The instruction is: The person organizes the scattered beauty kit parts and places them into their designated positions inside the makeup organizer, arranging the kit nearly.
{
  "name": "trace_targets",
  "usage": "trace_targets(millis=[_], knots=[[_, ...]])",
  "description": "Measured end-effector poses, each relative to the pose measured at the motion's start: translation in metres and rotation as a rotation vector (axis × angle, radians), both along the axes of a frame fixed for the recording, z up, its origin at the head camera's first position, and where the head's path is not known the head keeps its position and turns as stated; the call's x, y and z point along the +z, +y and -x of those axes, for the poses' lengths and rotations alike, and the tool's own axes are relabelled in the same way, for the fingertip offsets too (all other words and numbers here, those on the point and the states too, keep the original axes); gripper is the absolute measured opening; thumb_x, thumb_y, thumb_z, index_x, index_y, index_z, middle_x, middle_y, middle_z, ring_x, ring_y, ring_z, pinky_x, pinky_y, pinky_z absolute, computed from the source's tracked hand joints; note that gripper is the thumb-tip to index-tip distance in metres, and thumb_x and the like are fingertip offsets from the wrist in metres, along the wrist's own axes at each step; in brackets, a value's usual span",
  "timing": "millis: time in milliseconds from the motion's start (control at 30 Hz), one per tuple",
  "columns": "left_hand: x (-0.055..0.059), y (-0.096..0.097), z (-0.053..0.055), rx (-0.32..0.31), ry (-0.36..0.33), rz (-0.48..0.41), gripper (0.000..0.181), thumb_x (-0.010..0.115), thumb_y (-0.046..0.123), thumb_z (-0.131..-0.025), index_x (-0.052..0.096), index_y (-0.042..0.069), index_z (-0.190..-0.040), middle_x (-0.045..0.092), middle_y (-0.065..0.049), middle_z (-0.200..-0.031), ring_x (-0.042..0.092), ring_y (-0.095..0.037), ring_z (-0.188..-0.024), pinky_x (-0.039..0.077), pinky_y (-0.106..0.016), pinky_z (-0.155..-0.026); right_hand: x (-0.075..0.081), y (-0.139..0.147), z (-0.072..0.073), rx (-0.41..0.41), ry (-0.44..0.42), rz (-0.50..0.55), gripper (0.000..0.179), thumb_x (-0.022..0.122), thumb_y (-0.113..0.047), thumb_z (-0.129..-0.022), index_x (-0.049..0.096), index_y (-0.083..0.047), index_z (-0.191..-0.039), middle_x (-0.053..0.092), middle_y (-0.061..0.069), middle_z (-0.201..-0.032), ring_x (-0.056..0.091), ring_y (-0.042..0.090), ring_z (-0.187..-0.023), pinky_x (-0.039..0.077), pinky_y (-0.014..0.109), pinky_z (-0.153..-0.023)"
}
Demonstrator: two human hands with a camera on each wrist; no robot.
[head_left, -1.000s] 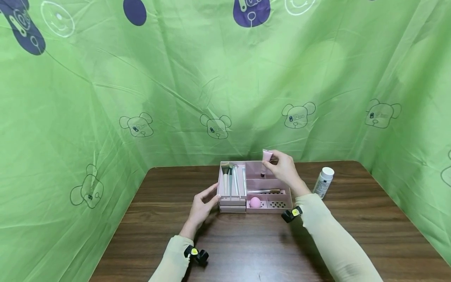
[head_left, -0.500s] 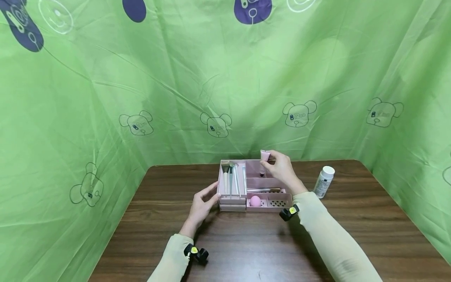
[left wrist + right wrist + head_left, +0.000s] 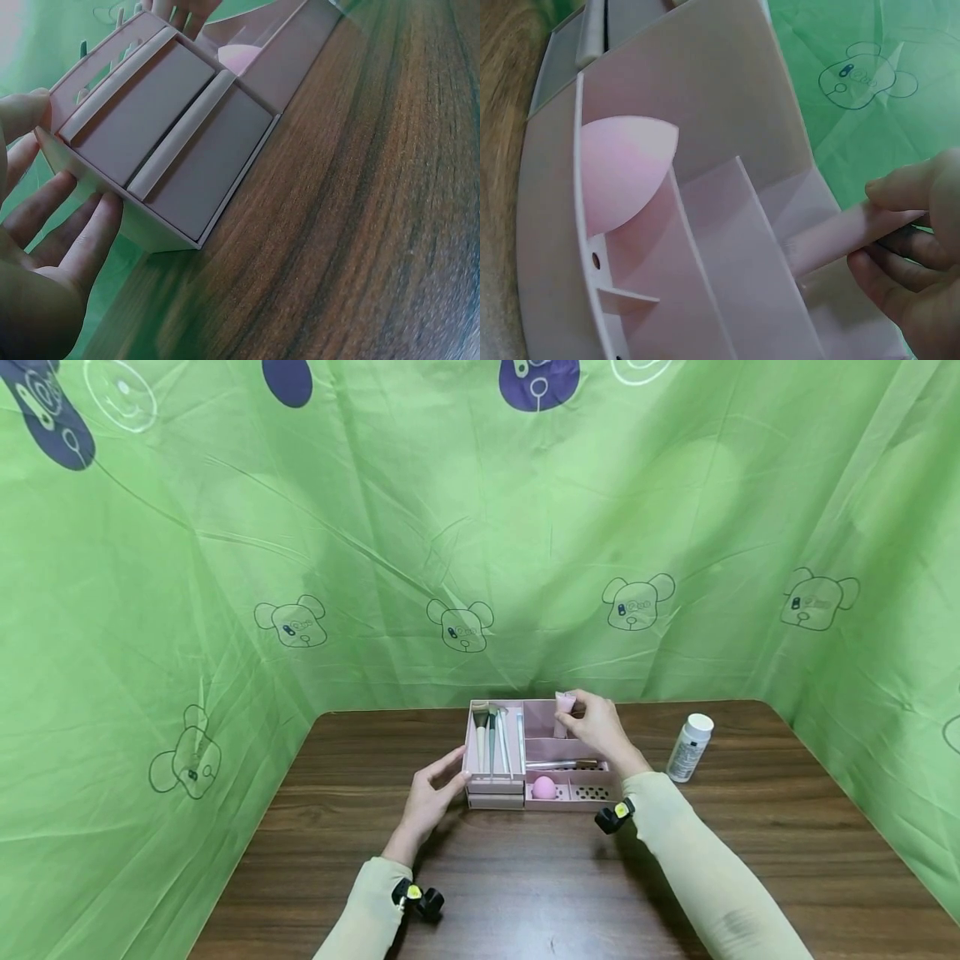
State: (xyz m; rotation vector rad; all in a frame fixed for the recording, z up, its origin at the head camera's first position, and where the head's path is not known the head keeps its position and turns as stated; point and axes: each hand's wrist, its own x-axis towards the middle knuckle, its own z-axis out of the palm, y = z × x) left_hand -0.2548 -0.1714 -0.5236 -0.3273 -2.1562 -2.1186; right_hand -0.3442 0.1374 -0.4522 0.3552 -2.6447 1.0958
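Observation:
A pale pink makeup organizer [image 3: 495, 803] stands on the table, with two drawers at its front left. My left hand [image 3: 427, 802] touches its left side with the fingertips, thumb at the upper front corner; the fingers are fairly straight in the left wrist view. My right hand [image 3: 598, 727] pinches a small pink squeeze tube [image 3: 840, 238] between thumb and fingers. The tube stands crimped end up, its lower end down inside the back compartment and partly hidden by a divider. Several makeup brushes [image 3: 492, 743] lie in the tray on top of the drawers.
A pink makeup sponge [image 3: 543, 788] sits in the front compartment. Behind it, a silver-handled brush [image 3: 558, 765] lies in the middle compartment. A white bottle [image 3: 689, 748] stands to the right on the wooden table [image 3: 525, 885]. Green cloth [image 3: 375, 568] hangs around the table.
My right hand has lowered the tube further into the back compartment, after a slight shift to the left. My left hand has stayed on the organizer's side.

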Motion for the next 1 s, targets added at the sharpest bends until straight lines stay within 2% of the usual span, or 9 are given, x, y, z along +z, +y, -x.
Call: trace_targets(millis=[233,633,1000], knots=[[0.027,0.002,-0.014,-0.055,-0.030,0.006,0.049,0.068,0.009,-0.091,0.054,0.001,-0.137,0.054,-0.018,-0.140,0.049,-0.038,-0.126,0.054,-0.023,-0.091,-0.009,0.002,0.004,0.017,0.021,0.027,0.030,0.074,-0.023,-0.086,0.069,-0.010,-0.112,0.074,0.012,-0.101,0.070,0.029,-0.090,0.054,0.046,-0.086],[0.028,0.002,-0.015,-0.057,-0.016,0.013,0.048,0.067,0.007,-0.092,0.053,0.000,-0.138,0.054,-0.017,-0.140,0.050,-0.035,-0.127,0.053,-0.024,-0.092,-0.009,0.005,0.000,-0.011,0.010,0.026,0.030,0.074,-0.023,-0.085,0.069,-0.009,-0.112,0.074,0.012,-0.096,0.069,0.028,-0.087,0.054,0.046,-0.083],[0.029,0.003,-0.016,-0.043,-0.025,0.019,0.049,0.069,0.011,-0.091,0.054,0.001,-0.137,0.056,-0.015,-0.138,0.054,-0.025,-0.124,0.054,-0.025,-0.091,-0.008,0.008,-0.002,-0.008,0.000,0.040,0.032,0.074,-0.028,-0.085,0.069,-0.011,-0.112,0.074,0.010,-0.097,0.069,0.027,-0.088,0.055,0.045,-0.083]])
